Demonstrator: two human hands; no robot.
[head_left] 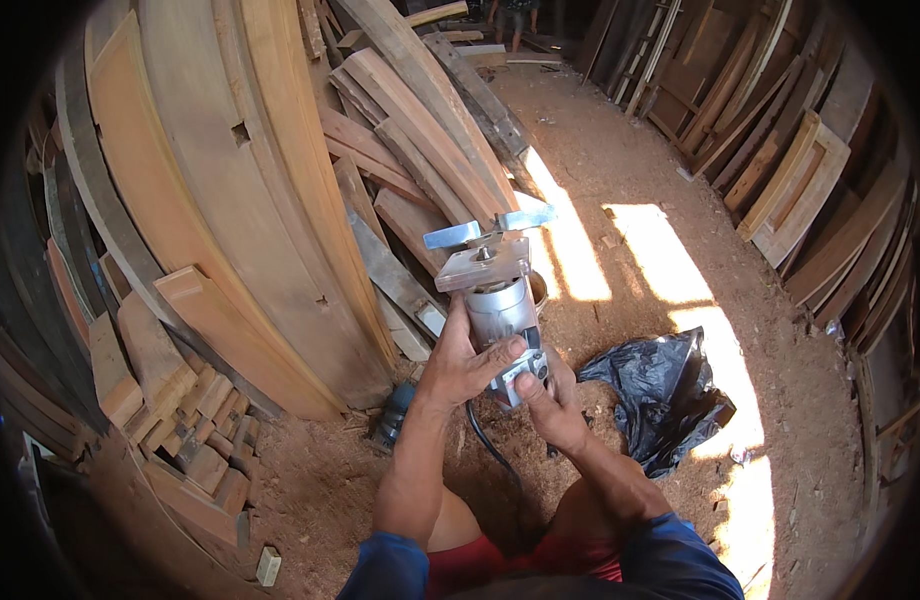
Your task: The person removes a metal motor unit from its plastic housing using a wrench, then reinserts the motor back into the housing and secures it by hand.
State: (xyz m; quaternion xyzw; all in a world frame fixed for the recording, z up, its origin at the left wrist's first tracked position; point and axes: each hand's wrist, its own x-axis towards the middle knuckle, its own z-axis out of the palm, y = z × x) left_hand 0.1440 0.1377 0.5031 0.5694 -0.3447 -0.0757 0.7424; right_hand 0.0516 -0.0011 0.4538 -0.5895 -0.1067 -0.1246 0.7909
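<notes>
A silver handheld trim router is held upright at the middle of my view, with a clear plastic base and flat metal pieces at its top. My left hand grips the left side of its body, thumb across the front. My right hand holds its lower end, with the thumb on the housing. A black power cord hangs from the tool toward the sawdust-covered ground.
Leaning boards and stacked offcuts crowd my left. More planks and panels line the right wall. A black plastic bag lies right of me, and a teal tool left. A person stands far back.
</notes>
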